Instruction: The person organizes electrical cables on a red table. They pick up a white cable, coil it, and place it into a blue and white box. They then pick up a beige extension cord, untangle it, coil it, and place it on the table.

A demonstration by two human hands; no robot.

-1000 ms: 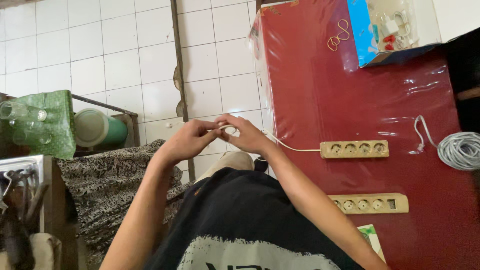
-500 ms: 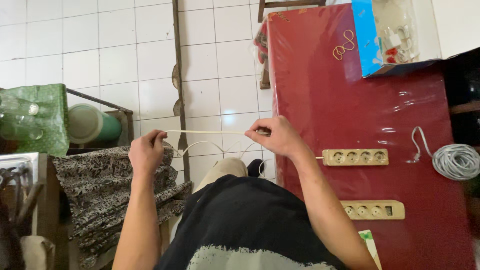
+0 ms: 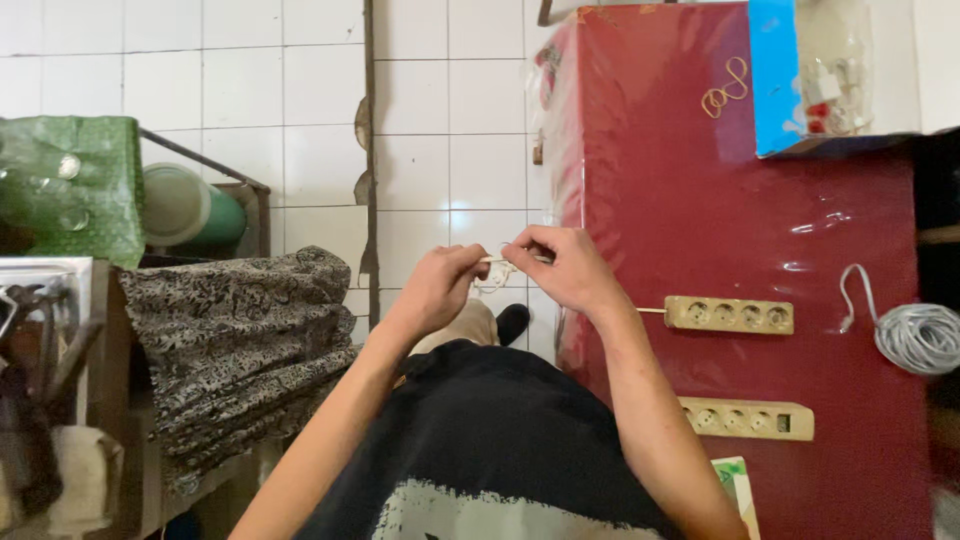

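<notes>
My left hand point(image 3: 435, 290) and my right hand point(image 3: 562, 266) meet in front of me over the white tiled floor, both pinching a thin cream cord point(image 3: 497, 270) that loops between their fingertips. The cord runs from my right hand to a beige power strip point(image 3: 729, 314) lying on the red table point(image 3: 700, 180). A second beige power strip point(image 3: 747, 419) lies nearer to me on the same table.
A coil of grey cable point(image 3: 918, 336) sits at the table's right edge. A blue box point(image 3: 790, 75) with small white and red parts and some rubber bands point(image 3: 725, 93) lie at the far end. A patterned cloth point(image 3: 235, 340), a green container point(image 3: 195, 208) and a green bag point(image 3: 70, 185) stand at the left.
My hands, which had pulled apart and stretched the cord straight half a second ago, have come back together, with the cord looped between them.
</notes>
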